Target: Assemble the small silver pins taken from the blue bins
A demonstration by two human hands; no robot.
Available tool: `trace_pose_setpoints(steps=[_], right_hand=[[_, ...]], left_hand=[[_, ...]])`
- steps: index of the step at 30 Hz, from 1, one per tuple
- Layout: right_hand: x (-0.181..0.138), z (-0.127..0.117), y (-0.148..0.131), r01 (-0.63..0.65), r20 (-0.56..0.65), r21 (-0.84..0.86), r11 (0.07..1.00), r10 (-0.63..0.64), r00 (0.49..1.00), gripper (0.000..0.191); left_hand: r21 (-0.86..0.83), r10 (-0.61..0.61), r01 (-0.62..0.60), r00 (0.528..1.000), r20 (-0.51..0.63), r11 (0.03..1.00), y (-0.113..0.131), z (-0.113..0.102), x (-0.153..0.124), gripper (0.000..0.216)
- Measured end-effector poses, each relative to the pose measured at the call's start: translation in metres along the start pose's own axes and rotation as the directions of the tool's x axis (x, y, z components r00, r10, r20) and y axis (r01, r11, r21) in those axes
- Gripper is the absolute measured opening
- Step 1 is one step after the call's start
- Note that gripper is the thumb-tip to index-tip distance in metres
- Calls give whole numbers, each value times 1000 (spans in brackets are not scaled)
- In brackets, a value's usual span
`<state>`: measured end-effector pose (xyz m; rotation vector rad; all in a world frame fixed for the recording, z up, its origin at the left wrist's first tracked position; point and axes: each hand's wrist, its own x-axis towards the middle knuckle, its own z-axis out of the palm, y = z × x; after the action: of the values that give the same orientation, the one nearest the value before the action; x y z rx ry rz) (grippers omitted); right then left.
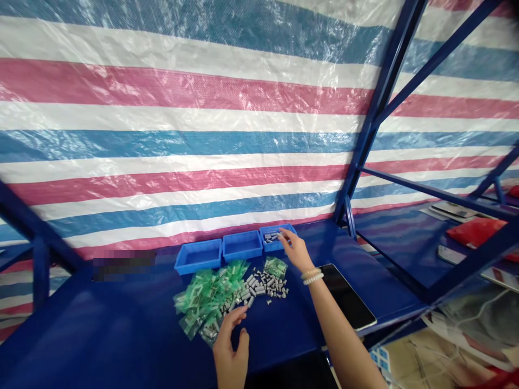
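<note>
Currently | left hand [230,351]: fingers spread and curved, nothing held, just beside green plastic bags [206,297] and loose metal cylinders [259,286] | right hand [294,249]: fingertips at rightmost blue bin [276,226], grip unclear | all on blue surface [101,324]

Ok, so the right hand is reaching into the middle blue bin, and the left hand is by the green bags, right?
Not quite: the right hand is at the rightmost blue bin of the three, not the middle one, as the head view shows. The left hand is by the green bags, as you said.
</note>
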<state>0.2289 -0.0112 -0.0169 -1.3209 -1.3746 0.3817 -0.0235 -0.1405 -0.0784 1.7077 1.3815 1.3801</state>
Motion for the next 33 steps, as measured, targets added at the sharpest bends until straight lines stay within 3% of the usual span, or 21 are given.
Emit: trace_pose_setpoints(steps=[2, 4, 8, 12, 16, 23, 26, 29, 33], right_hand=[[4, 3, 3, 28, 31, -73, 997, -26, 999, 33], [-14, 8, -2, 67, 76, -116, 991, -59, 995, 34], [-85, 14, -26, 150, 216, -123, 981, -122, 969, 25], [-144, 17, -47, 157, 259, -127, 979, -121, 958, 22], [-168, 20, -53, 102, 235, -111, 989, -74, 969, 24], [-175, 23, -42, -3, 170, -56, 998, 13, 985, 23], [-175, 23, -42, -125, 133, 50, 991, 118, 984, 18], [-174, 23, -46, -313, 162, 263, 912, 278, 947, 26], [-174, 23, -58, -433, 271, 490, 757, 339, 901, 31]], left_hand=[[115, 59, -57, 998, -20, 992, -1, 0, -1, 31], [289, 156, -141, 987, -28, 947, 0, 2, 0, 30], [575, 316, -291, 947, 58, 765, 4, 8, 12, 23], [705, 320, -334, 934, 158, 626, 6, 14, 26, 16], [688, 309, -350, 932, 189, 635, 8, 18, 32, 12], [578, 326, -432, 902, 283, 693, 12, 21, 30, 17], [522, 347, -459, 888, 302, 719, 17, 17, 27, 16], [446, 379, -460, 887, 262, 768, 28, 9, 23, 12], [275, 394, -409, 912, 112, 870, 48, -2, 15, 7]])
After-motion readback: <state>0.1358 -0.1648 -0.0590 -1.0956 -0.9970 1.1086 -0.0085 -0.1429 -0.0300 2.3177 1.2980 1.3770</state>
